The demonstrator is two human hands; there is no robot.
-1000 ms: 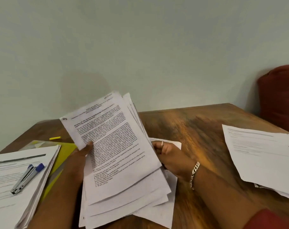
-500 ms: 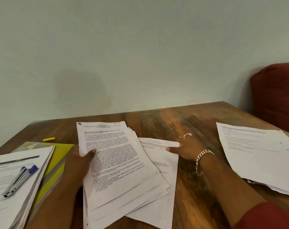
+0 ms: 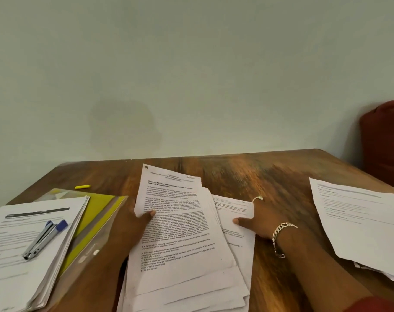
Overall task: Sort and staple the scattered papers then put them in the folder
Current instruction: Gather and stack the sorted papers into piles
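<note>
A fanned sheaf of printed papers [image 3: 182, 239] lies on the wooden surface [image 3: 259, 176], the left hand [image 3: 133, 224] pinching its top sheets by the left edge. The right hand [image 3: 257, 218] rests flat, fingers loose, on a lower sheet [image 3: 234, 212] jutting to the right. Left of that grip, a stapler [image 3: 45, 238] sits on a squared pile [image 3: 22, 244] over the yellow folder [image 3: 97, 212]; more loose pages [image 3: 360, 221] wait far right. Sorting appears under way, with stapling and filing apparently still ahead.
</note>
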